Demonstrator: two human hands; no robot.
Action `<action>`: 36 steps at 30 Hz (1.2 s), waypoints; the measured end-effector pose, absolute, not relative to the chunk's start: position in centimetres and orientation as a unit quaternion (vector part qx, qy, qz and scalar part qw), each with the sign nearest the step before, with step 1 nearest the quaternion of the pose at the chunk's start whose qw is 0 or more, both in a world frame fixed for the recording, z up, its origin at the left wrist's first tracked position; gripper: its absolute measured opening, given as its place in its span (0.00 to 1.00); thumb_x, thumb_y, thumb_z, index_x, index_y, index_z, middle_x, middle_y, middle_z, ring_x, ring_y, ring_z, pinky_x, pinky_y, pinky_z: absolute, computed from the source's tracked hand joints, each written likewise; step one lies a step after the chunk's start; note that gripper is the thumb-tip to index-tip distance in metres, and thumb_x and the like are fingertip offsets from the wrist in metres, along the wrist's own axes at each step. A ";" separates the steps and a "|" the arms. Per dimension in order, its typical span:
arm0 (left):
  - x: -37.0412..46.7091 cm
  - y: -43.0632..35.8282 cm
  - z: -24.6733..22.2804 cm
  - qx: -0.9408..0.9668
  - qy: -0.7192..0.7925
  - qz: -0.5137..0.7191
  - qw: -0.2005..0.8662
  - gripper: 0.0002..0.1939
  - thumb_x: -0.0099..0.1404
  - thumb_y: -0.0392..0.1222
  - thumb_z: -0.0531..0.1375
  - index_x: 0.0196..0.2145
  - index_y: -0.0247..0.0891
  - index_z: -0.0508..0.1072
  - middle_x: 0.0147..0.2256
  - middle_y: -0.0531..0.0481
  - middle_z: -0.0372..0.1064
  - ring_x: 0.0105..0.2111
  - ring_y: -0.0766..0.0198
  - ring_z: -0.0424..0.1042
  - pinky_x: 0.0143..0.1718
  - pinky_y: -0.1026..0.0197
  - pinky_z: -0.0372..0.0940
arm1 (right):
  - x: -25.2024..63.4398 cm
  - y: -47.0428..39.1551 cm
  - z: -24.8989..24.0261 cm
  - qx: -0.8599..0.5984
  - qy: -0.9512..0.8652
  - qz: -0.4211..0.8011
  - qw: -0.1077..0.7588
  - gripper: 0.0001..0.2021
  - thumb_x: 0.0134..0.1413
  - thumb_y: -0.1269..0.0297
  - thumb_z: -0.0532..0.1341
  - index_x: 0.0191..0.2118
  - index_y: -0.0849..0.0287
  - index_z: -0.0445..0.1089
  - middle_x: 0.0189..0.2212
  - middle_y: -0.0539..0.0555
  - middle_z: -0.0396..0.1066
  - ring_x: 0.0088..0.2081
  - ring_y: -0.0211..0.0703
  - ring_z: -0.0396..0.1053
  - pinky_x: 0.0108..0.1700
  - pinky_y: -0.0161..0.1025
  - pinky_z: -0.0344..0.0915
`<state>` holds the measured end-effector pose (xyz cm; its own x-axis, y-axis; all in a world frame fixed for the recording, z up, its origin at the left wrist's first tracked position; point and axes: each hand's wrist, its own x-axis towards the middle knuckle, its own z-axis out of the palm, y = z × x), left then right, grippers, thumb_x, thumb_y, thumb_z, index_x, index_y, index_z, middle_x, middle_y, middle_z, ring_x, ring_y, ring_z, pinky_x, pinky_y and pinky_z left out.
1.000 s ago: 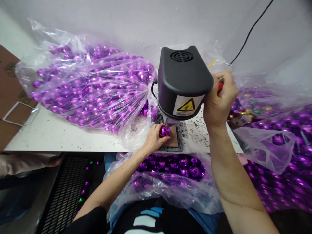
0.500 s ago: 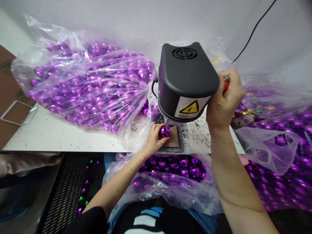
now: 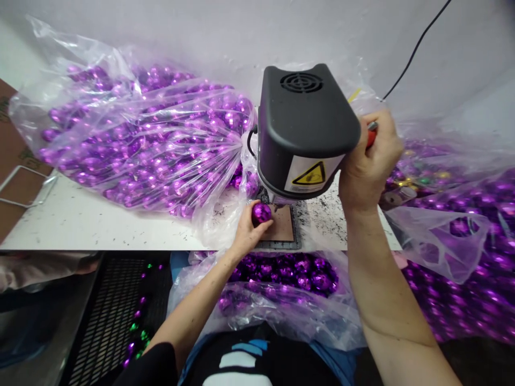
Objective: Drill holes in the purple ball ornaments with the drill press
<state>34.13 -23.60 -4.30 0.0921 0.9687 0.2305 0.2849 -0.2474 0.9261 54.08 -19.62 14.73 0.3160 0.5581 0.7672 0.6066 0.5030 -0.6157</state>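
Observation:
A shiny purple disco-ball ornament [image 3: 262,213] is held between the thumb and fingers of my left hand [image 3: 248,228]. It is just left of the tip under a black bench drill press [image 3: 309,118], over a brown board [image 3: 282,228] on the machine's dark base. My right hand [image 3: 372,161] is wrapped round the red-ended lever [image 3: 372,135] on the machine's right side. The fingers' far side is hidden. In front of my body, an open plastic bag [image 3: 281,321] holds many more purple balls [image 3: 303,273].
On the white table [image 3: 132,230] a large tied bag of purple balls [image 3: 148,139] lies at left. More bagged purple balls [image 3: 462,300] are at right. Dark shavings surround the machine. A black crate [image 3: 108,311] and a few loose balls are lower left.
My left hand has drawn the purple ball a little left, away from under the machine's tip. My right hand stays on the lever. The whole view has shifted slightly.

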 end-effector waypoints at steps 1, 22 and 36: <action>33.5 -23.6 -4.0 0.601 0.486 0.479 0.415 0.32 0.60 0.47 0.69 0.59 0.42 0.65 0.53 0.45 0.69 0.53 0.53 0.70 0.58 0.50 0.64 | 54.1 -19.6 14.7 -0.499 -0.585 -0.018 0.639 0.28 0.62 0.38 0.50 0.32 0.63 0.62 0.24 0.43 0.50 0.27 0.25 0.49 0.34 0.31 0.53; 34.1 -24.0 -2.6 0.724 0.487 0.367 0.322 0.21 0.70 0.47 0.62 0.58 0.40 0.67 0.50 0.45 0.73 0.50 0.56 0.73 0.54 0.53 0.68 | 54.0 -19.6 14.7 -0.493 -0.583 -0.022 0.645 0.27 0.62 0.39 0.50 0.32 0.63 0.62 0.23 0.42 0.49 0.27 0.25 0.49 0.33 0.30 0.53; 36.8 -25.1 -4.3 0.743 0.468 0.413 0.242 0.20 0.70 0.47 0.61 0.56 0.40 0.66 0.52 0.41 0.71 0.54 0.52 0.69 0.62 0.46 0.59 | 54.0 -19.6 14.5 -0.500 -0.575 -0.018 0.647 0.26 0.62 0.38 0.51 0.32 0.61 0.62 0.23 0.43 0.50 0.27 0.27 0.50 0.34 0.32 0.55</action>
